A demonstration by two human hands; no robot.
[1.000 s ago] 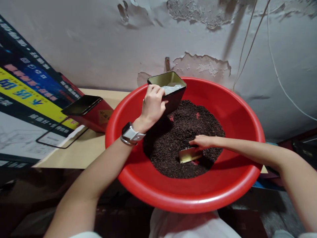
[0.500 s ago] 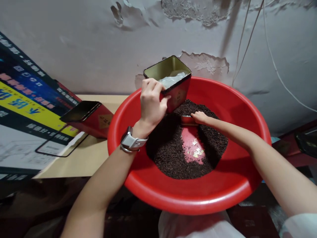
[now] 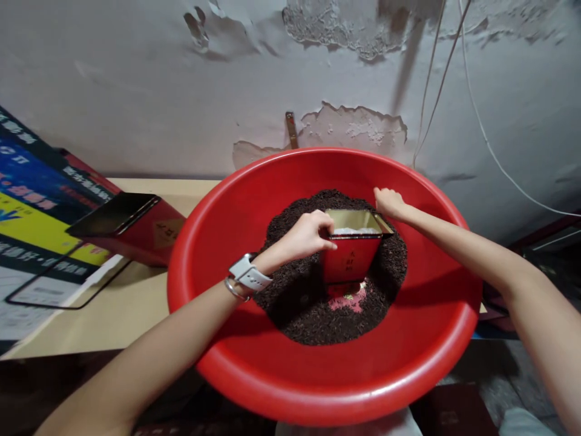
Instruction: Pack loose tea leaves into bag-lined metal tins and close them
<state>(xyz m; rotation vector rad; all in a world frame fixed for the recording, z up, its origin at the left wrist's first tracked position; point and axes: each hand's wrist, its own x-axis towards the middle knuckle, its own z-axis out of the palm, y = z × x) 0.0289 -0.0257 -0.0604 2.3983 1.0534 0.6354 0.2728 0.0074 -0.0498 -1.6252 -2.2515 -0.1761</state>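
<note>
Tin (image 3: 351, 261), red with a gold inside, stands upright in the middle of a wide red basin (image 3: 218, 212). It sits in a hollow in a heap of dark loose tea leaves (image 3: 295, 315), and something white (image 3: 357, 231) lies inside it. Just in front of the tin's foot a small patch of the basin floor shows bare. The leaves bank up on its left, right and far sides, so only its front face is clear.

The basin rests on a pale table (image 3: 113, 309). To its left a second tin (image 3: 136, 227) lies tipped on its side, mouth open, against a printed box (image 3: 27, 224). Behind is a wall (image 3: 136, 91) with peeling paint, and thin cables (image 3: 490, 151) hang down it on the right.

The left hand (image 3: 306, 233) reaches in from the near left, forearm low over the rim, a pale watch (image 3: 249, 275) on the wrist. Its fingers are curled over the tin's left edge and grip it. The right hand (image 3: 389, 203) comes in from the right, arm stretched out, and lies at the tin's far right corner, fingers loosely bent. Whether it holds anything cannot be told.
</note>
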